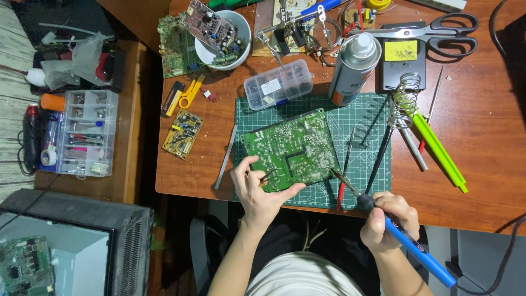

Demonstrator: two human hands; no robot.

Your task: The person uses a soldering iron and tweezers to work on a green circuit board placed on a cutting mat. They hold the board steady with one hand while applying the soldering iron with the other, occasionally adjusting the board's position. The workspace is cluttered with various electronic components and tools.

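1. Wooden tabletop (482,142) is crowded: green cutting mat (359,118) in the middle, clear parts box (278,84) and spray can (353,67) at its far edge, scissors (438,30) far right, coiled iron stand (404,98) w/ green tools (438,148) to the right.
2. White bowl (233,52) w/ a small board on top sits far left; yellow circuit board (183,134) lies left of the mat. Red & black probes (346,159) lie on the mat just right of the main board, close to the iron's tip.
3. Labels: yellow square patch on the black stand base (400,50), far right; white sticker on the parts box lid; orange band low on the spray can.
4. Left hand (258,189), fingers curled, thumb out, grips the near left edge of the green circuit board (290,151), which lies solder side up on the mat.
5. Right hand (389,222) is closed in a fist-like grip on the blue soldering iron (408,246), tip at the board's near right corner.
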